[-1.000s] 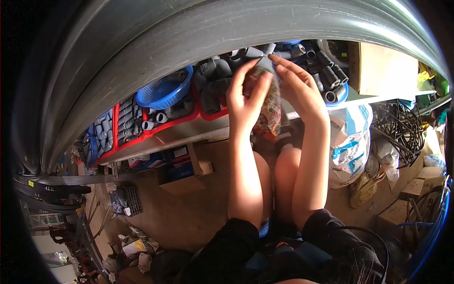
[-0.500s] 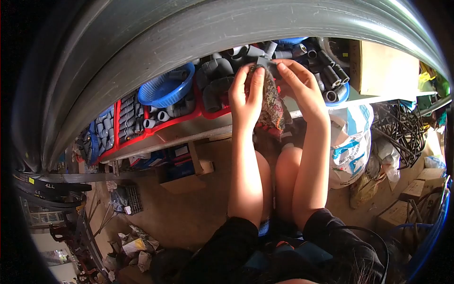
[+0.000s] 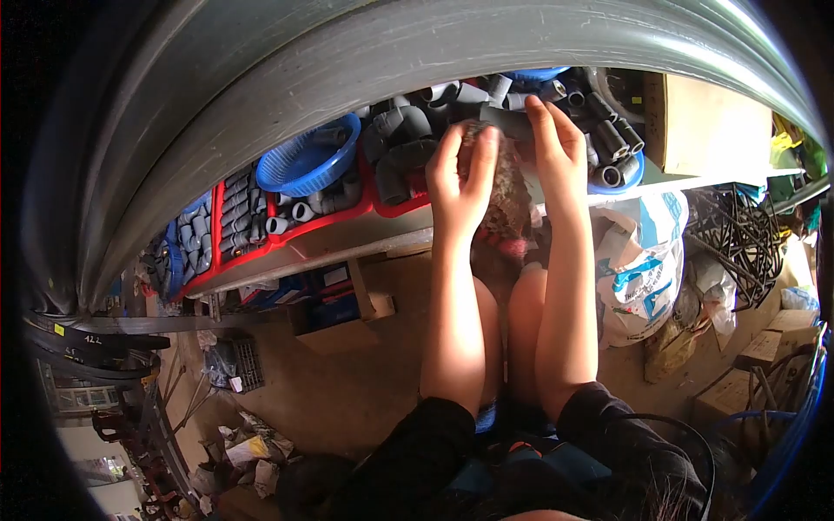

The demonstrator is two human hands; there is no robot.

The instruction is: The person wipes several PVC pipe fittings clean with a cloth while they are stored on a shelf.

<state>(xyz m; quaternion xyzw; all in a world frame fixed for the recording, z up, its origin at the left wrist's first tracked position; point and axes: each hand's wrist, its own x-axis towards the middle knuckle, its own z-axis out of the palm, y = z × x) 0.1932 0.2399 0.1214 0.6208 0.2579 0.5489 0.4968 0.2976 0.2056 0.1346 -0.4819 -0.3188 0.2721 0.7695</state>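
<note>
- See smooth, curved grey pipes (image 3: 417,54) arching above a red plastic tray (image 3: 287,241).
- See a round, ribbed blue plastic basket (image 3: 308,165) by the tray.
- Pinching, perhaps, a mottled brown cloth (image 3: 508,204) in the left hand (image 3: 463,178).
- Have the right hand (image 3: 560,148) at a short grey plastic tube (image 3: 506,122); cannot tell if gripped.

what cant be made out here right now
All in the head view:
- mottled brown cloth-like bundle: pattern blurred, top covered by left hand
- grey piece: one end behind right hand
- blue plastic basket: cut off by grey overhead tubing
- white-and-blue plastic bag: contents hidden by its sides
</note>
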